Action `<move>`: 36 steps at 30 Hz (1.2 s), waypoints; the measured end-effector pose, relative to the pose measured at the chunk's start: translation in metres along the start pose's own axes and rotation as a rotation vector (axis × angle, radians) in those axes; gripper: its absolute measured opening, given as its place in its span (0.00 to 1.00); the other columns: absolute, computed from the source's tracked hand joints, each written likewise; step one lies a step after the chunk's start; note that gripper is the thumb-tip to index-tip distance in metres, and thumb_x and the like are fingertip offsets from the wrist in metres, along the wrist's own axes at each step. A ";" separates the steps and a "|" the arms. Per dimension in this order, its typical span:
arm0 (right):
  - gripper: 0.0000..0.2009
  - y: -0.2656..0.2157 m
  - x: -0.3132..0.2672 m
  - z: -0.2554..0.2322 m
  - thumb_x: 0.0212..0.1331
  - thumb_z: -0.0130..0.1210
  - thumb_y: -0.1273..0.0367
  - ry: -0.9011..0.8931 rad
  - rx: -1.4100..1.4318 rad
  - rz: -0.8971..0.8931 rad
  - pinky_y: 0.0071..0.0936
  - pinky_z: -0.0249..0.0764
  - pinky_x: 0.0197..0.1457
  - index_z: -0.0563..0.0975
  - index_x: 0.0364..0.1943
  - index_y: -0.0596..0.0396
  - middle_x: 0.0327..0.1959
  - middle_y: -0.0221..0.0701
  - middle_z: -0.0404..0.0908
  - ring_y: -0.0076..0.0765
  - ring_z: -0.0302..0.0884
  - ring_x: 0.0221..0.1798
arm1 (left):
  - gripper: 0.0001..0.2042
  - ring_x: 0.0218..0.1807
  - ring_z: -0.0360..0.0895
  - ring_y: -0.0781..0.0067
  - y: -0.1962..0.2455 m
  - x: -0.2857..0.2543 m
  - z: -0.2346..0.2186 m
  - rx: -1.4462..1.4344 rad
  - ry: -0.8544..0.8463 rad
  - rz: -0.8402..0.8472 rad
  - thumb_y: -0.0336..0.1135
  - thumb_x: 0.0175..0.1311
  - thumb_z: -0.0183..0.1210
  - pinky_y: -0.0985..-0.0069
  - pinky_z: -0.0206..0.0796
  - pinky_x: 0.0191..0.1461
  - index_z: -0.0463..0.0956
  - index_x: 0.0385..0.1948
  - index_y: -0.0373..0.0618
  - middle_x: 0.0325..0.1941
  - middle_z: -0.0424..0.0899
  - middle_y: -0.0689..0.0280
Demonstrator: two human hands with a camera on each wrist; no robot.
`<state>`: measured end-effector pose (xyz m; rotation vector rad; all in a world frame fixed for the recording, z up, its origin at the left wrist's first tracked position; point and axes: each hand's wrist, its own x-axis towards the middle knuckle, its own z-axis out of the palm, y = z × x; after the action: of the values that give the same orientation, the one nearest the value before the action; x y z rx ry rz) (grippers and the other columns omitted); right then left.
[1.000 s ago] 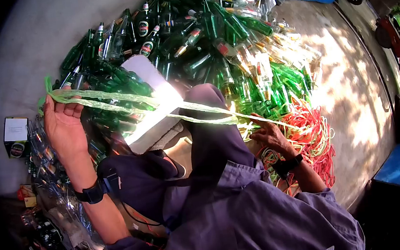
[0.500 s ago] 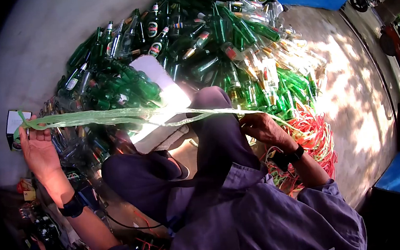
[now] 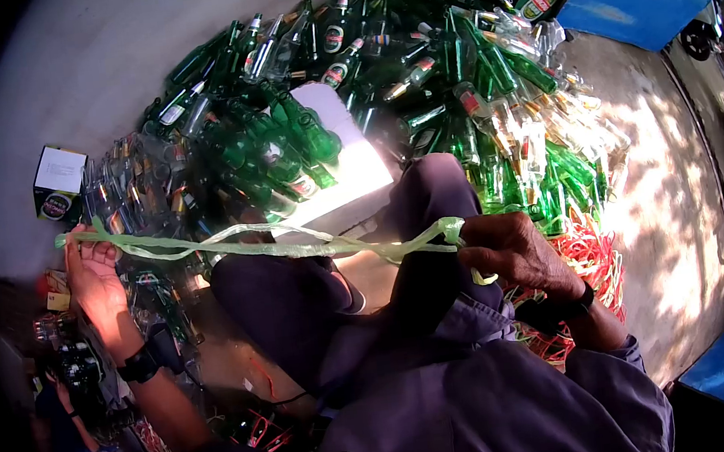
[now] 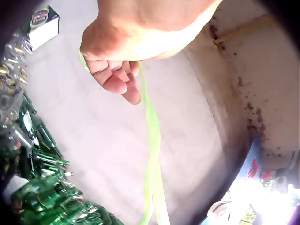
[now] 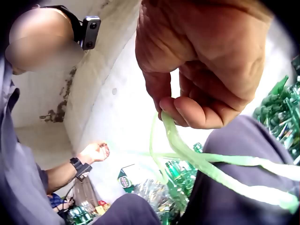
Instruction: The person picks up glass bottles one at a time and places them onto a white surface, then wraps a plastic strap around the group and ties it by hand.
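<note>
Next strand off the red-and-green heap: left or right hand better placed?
Right, probably. The right hand, pinching the green strip, appears much nearer the strand heap; the left hand is stretched out on the opposite side. The right would need freeing first.

Left wrist: pale-green strip (image 4: 152, 126) cut off by bottom edge. Head: beer carton (image 3: 60, 185), top print (image 3: 61, 168) too small to read.

Dappled sunlight across floor (image 3: 675, 220), glare on pale board (image 3: 357, 163) (nearly white), dark curved corners
</note>
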<state>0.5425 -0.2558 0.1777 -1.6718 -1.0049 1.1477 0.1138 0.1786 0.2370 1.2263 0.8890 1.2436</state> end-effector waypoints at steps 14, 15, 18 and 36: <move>0.08 -0.031 0.049 0.100 0.62 0.63 0.73 -0.251 0.469 0.027 0.16 0.67 0.31 0.81 0.42 0.63 0.28 0.24 0.81 0.13 0.72 0.29 | 0.08 0.30 0.76 0.84 -0.056 -0.194 0.101 0.546 -0.413 -0.125 0.31 0.69 0.59 0.86 0.66 0.35 0.79 0.45 0.38 0.33 0.82 0.69; 0.10 -0.032 0.052 0.109 0.62 0.63 0.72 -0.200 0.457 -0.092 0.17 0.69 0.33 0.81 0.43 0.64 0.28 0.25 0.81 0.14 0.73 0.31 | 0.10 0.30 0.75 0.85 -0.055 -0.205 0.115 0.493 -0.470 -0.095 0.33 0.69 0.60 0.87 0.63 0.34 0.78 0.45 0.38 0.34 0.83 0.68; 0.12 -0.035 0.057 0.124 0.62 0.63 0.72 -0.184 0.247 -0.106 0.19 0.71 0.37 0.80 0.45 0.68 0.30 0.28 0.81 0.16 0.74 0.35 | 0.12 0.25 0.71 0.88 -0.048 -0.221 0.150 0.501 -0.563 -0.065 0.36 0.67 0.64 0.86 0.62 0.30 0.78 0.44 0.38 0.29 0.81 0.71; 0.09 -0.017 0.065 0.137 0.59 0.64 0.73 -0.125 -0.011 -0.369 0.26 0.74 0.33 0.83 0.42 0.63 0.30 0.38 0.84 0.26 0.79 0.30 | 0.09 0.43 0.80 0.80 -0.099 -0.239 0.152 0.187 -0.437 -0.276 0.20 0.68 0.53 0.79 0.74 0.47 0.72 0.48 0.36 0.48 0.85 0.60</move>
<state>0.4258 -0.1630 0.1467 -1.3615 -1.3356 1.0077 0.2416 -0.0733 0.1365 1.3999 0.8251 0.6487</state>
